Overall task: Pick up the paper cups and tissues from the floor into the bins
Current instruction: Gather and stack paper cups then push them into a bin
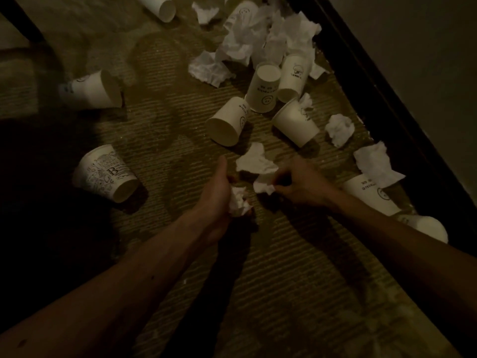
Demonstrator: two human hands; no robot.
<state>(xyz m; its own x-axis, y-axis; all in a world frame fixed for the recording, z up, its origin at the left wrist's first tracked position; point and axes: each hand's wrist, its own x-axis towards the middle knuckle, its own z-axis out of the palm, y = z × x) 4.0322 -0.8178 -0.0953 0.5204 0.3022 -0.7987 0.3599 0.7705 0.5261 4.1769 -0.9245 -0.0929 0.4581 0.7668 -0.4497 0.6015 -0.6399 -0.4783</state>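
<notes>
Gathering tissues: left hand [219,192] curls round a crumpled wad [238,202], right hand [296,184] pinches a second tissue [263,186] low over the carpet [167,120]. Tissue is v. light, soft and tears easily, so grab the bunched middle. Cups [228,122] are light and thin-walled, so hold by the side, gently. Count: approx. 10 cups; tissues maybe 10, but the tissue pile [258,34] is too dim to separate. No bins in view.

A ribbed olive-brown carpet [160,104] is laid across the floor. Along its right edge a dark skirting board [382,104] is set beneath a pale wall [426,47]. A dark slanted bar [24,21] is seen at the far left corner.
</notes>
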